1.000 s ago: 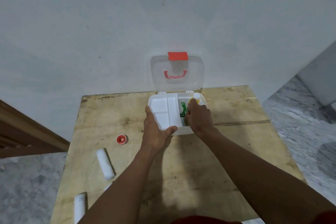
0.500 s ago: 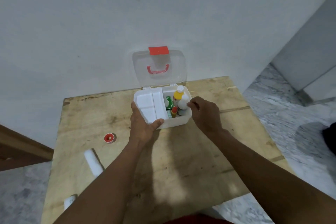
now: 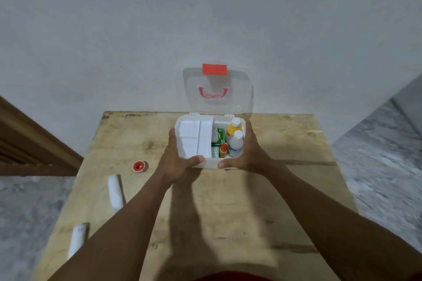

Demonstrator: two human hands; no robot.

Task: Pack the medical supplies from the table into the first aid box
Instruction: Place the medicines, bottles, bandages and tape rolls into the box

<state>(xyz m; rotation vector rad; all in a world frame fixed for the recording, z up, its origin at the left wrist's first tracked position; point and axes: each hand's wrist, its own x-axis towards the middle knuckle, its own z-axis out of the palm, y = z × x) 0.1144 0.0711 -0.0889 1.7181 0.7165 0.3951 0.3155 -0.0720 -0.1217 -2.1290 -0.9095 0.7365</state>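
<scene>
R hand (image 3: pixel 251 153) now off bottles (image 3: pixel 235 141), gripping box (image 3: pixel 211 164) wall w/ L hand (image 3: pixel 177 159), near roll (image 3: pixel 78 238) partly behind L forearm (image 3: pixel 118 230)

One bench (image 3: pixel 228 212) carries one first aid box (image 3: pixel 209 164), which has one clear lid (image 3: pixel 237 89), one red latch (image 3: pixel 214 69) and one red handle (image 3: pixel 213 94). Inside the box are one white tray (image 3: pixel 194 137), two bottles, namely a yellow bottle (image 3: pixel 231 130) and a white bottle (image 3: pixel 236 142), one green packet (image 3: pixel 220 137) and one small red-capped vial (image 3: pixel 223 149). Whatever lies beneath them is too hidden to count. Three things lie loose on the bench: two white rolls, the farther roll (image 3: pixel 115 191) and the nearer roll (image 3: pixel 78 238), and one small red round piece (image 3: pixel 139 166). Two hands grip the box, the left hand (image 3: pixel 177 159) and the right hand (image 3: pixel 251 155).
</scene>
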